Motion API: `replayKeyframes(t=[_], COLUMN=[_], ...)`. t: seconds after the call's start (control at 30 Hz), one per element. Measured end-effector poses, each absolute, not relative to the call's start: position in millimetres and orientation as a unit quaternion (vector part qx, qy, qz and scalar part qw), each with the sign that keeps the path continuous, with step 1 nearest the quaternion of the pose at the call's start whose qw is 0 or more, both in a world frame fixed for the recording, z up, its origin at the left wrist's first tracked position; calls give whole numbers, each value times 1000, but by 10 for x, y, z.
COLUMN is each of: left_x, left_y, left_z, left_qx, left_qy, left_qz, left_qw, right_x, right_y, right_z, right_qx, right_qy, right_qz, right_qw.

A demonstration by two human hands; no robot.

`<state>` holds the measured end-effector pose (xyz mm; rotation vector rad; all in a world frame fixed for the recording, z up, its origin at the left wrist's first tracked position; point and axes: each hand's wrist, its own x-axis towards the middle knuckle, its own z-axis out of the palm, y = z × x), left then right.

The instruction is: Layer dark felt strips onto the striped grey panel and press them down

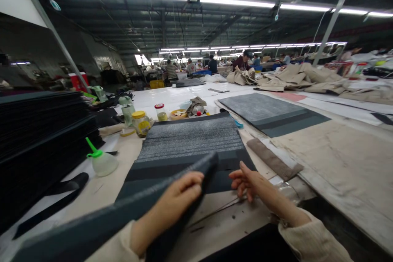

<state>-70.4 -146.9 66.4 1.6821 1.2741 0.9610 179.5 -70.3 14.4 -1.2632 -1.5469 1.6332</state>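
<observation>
My left hand (184, 192) is closed round the edge of a dark panel (123, 208), which it holds tilted up off the table. Behind that panel lies a fanned stack of dark grey-green panels (190, 135) with speckled grey strips. Over the stack's near right corner, my right hand (248, 182) hovers with its fingers apart and nothing in them. Thin dark cords or strips (215, 213) lie on the table below the right hand; their kind is not clear.
To the left rises a tall stack of black panels (39, 143), with a green-nozzled squeeze bottle (102, 163) nearby. A yellow-lidded jar (141, 125) stands behind. At right are another panel stack (270, 110) and a brown fabric roll (273, 157). People work farther back.
</observation>
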Motion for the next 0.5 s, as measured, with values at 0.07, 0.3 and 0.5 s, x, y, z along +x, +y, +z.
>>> replayKeyframes(t=[0.07, 0.3, 0.5], left_x=[-441, -433, -354], left_y=[-1627, -1401, -701], left_z=[477, 566, 356], left_qx=[755, 804, 750], left_qy=[433, 449, 527], left_qz=[280, 217, 230], left_qw=[404, 324, 327], right_x=[1802, 1837, 1988], right_y=[-764, -877, -1089], right_z=[97, -59, -9], right_qx=[-480, -483, -487], right_qy=[-614, -750, -767], right_qz=[581, 365, 332], right_qw=[234, 266, 253])
